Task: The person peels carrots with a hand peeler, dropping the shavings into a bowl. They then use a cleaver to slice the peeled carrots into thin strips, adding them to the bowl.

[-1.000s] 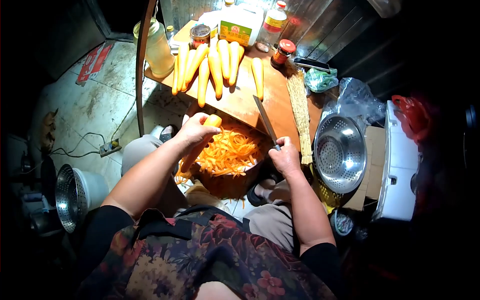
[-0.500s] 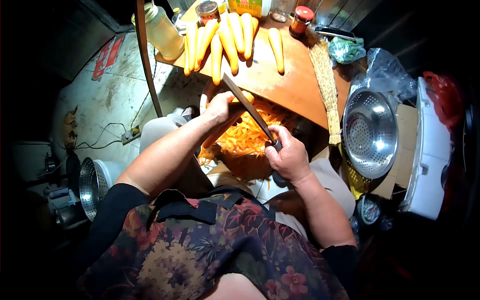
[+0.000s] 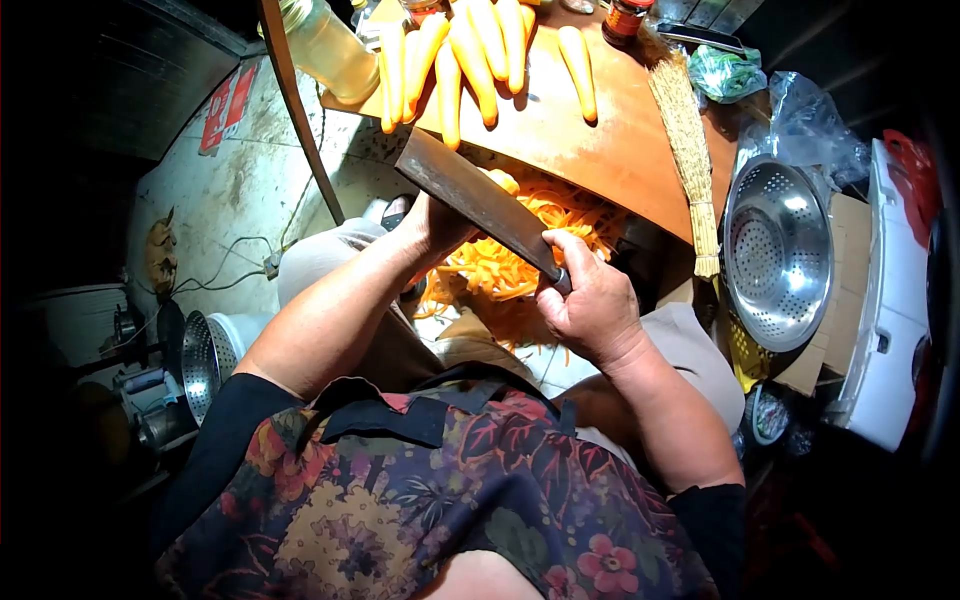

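- Orange carrot shreds [image 3: 500,268] lie heaped directly under both hands; the vessel holding them is mostly hidden.
- A perforated round steel colander [image 3: 778,252] sits empty, to the right of the right hand [image 3: 592,308].
- Beyond the hands, the brown wooden desk [image 3: 600,150] carries peeled orange whole carrots [image 3: 480,50] side by side. Its near edge runs just past the shreds, and bare wood stretches right to a straw whisk broom [image 3: 690,150].
- The right hand is fisted on the handle of a broad dark steel cleaver [image 3: 470,195], its blade angled up and left.
- The left hand [image 3: 435,222], partly behind the blade, is closed on an orange carrot piece [image 3: 506,182] over the heap.
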Action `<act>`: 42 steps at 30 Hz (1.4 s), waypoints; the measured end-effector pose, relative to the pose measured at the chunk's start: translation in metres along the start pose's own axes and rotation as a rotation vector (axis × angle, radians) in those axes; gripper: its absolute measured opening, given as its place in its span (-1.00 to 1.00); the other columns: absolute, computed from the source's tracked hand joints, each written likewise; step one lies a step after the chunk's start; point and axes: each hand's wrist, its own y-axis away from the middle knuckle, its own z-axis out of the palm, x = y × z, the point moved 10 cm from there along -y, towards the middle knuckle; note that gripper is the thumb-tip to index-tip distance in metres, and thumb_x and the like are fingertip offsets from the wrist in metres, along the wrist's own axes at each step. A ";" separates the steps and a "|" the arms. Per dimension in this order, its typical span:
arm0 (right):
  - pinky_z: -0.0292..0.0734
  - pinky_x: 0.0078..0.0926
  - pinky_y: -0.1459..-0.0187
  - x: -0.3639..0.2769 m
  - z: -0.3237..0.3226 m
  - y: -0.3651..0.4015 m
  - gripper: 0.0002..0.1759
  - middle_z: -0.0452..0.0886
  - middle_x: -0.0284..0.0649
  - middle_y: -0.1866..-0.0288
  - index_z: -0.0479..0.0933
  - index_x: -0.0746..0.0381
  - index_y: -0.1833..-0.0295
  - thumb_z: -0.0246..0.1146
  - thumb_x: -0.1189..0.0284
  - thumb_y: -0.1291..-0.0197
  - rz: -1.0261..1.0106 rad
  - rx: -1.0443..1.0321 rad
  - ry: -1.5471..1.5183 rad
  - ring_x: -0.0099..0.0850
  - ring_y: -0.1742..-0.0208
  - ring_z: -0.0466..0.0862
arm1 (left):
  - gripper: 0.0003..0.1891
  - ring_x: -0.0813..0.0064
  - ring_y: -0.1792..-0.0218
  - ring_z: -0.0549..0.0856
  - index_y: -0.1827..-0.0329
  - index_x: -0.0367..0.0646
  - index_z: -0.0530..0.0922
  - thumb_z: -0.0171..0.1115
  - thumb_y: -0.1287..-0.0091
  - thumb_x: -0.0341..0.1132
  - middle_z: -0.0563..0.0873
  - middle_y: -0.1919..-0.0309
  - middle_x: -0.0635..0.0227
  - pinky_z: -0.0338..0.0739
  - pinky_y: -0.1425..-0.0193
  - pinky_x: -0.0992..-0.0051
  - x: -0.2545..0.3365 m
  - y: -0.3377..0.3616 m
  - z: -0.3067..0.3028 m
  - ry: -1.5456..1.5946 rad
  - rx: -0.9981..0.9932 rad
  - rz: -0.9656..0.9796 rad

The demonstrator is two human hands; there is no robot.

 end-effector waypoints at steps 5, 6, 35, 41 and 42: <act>0.59 -0.26 0.10 0.000 0.007 0.000 -0.41 0.65 0.00 0.22 0.37 0.21 -0.19 0.25 0.38 0.05 0.013 -0.057 -0.024 -0.13 0.18 0.68 | -0.92 0.52 0.40 0.60 0.26 -0.06 0.51 0.23 -0.25 -0.37 0.55 0.50 0.40 0.48 0.33 0.46 0.012 0.000 -0.012 -0.234 0.125 0.298; 0.59 -0.25 0.10 0.002 0.011 0.001 -0.39 0.65 0.00 0.25 0.35 0.21 -0.20 0.25 0.39 0.05 0.013 -0.072 -0.007 -0.11 0.20 0.68 | -0.93 0.50 0.41 0.62 0.25 -0.06 0.53 0.23 -0.25 -0.38 0.56 0.52 0.38 0.50 0.33 0.47 0.022 0.005 -0.016 -0.277 0.165 0.356; 0.53 -0.45 0.27 0.051 -0.002 -0.013 -0.65 0.64 -0.10 0.42 0.53 0.37 0.05 0.21 0.38 -0.09 0.459 0.123 -0.601 -0.41 0.40 0.65 | -0.60 0.39 0.29 0.57 0.00 -0.24 0.45 0.18 -0.03 -0.45 0.55 0.28 0.22 0.50 0.18 0.41 -0.022 -0.018 -0.036 0.527 0.278 -0.416; 0.53 -0.36 0.27 0.053 -0.035 -0.020 -0.65 0.60 -0.09 0.49 0.51 0.38 0.04 0.23 0.39 -0.09 0.457 0.311 -0.606 -0.31 0.44 0.64 | -0.28 0.24 -0.02 0.60 -0.28 -0.27 0.35 0.43 0.01 -0.39 0.59 -0.03 0.04 0.52 -0.11 0.36 -0.010 -0.109 -0.047 0.029 0.429 -0.361; 0.54 -0.35 0.28 0.055 -0.037 -0.018 -0.63 0.61 -0.09 0.49 0.51 0.39 0.02 0.23 0.41 -0.09 0.466 0.335 -0.655 -0.31 0.45 0.65 | -0.30 0.16 -0.11 0.57 -0.25 -0.25 0.37 0.42 0.03 -0.34 0.56 -0.10 0.00 0.51 -0.18 0.31 -0.007 -0.129 -0.049 -0.071 0.442 -0.297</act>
